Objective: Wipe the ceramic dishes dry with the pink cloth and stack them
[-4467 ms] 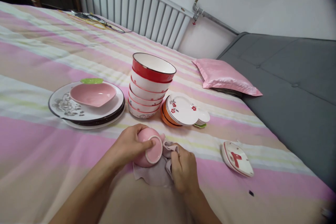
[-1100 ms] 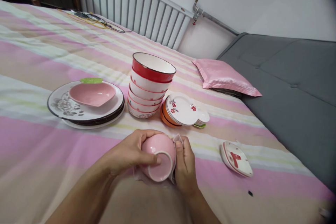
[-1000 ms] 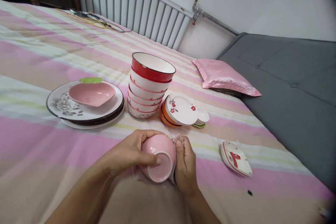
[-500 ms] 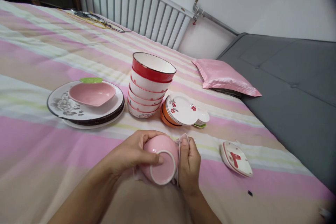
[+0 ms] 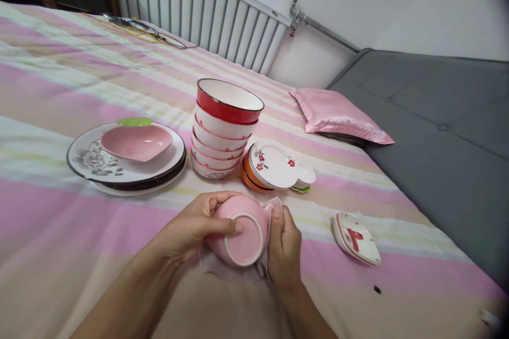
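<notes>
A pink bowl is held tilted in front of me, its round foot ring facing me. My left hand grips its left side, with the thumb on the base. My right hand is closed on a thin pale cloth, pressing it to the bowl's right side; part of the cloth hangs below the bowl. Just beyond my hands stands a tall stack of bowls, a red-banded one on top. The inside of the pink bowl is hidden from me.
Left of the stack, a pink leaf-topped dish rests on stacked plates. Small flowered plates sit on orange dishes. A squarish dish lies at right, near a small black piece. A pink pillow leans by the headboard.
The pink bowl has turned and tipped slightly in my hands, rising a little. More of the cloth shows beneath it. The dishes around keep their places.
</notes>
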`<state>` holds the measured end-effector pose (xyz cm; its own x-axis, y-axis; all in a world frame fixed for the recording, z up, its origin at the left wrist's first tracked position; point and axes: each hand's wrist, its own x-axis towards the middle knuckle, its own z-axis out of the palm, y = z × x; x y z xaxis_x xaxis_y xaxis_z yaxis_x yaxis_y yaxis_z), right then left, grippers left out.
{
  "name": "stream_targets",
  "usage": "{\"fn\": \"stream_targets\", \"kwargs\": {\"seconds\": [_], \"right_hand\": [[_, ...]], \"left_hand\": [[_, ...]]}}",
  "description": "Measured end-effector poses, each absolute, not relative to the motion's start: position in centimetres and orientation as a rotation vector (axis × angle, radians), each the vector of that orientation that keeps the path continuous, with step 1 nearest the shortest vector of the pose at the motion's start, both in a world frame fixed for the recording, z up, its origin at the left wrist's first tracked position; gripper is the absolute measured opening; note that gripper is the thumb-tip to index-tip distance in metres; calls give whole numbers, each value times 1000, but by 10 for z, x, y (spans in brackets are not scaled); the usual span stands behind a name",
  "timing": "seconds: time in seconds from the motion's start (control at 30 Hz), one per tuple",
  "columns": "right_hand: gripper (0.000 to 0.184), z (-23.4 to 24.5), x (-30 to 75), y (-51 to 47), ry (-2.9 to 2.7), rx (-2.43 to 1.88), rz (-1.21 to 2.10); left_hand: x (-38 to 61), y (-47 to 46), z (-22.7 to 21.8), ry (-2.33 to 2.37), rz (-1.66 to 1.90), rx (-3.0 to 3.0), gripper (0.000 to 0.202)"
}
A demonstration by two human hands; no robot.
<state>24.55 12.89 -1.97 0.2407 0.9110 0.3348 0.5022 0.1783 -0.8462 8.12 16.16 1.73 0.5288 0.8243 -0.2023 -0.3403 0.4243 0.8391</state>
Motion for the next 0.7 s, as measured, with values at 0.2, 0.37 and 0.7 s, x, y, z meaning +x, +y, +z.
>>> {"fn": "stream_targets", "kwargs": {"seconds": [0.2, 0.37, 0.7], "right_hand": [[29, -22, 247, 129, -1416, -1492, 483], [33, -23, 246, 128, -1409, -1496, 525], [29, -26, 245, 127, -1438, -1507, 495]], "left_hand": [[79, 163, 18, 684, 849, 789, 37], [78, 165, 17, 673, 872, 737, 38], [78, 167, 16, 690, 916, 702, 47]]}}
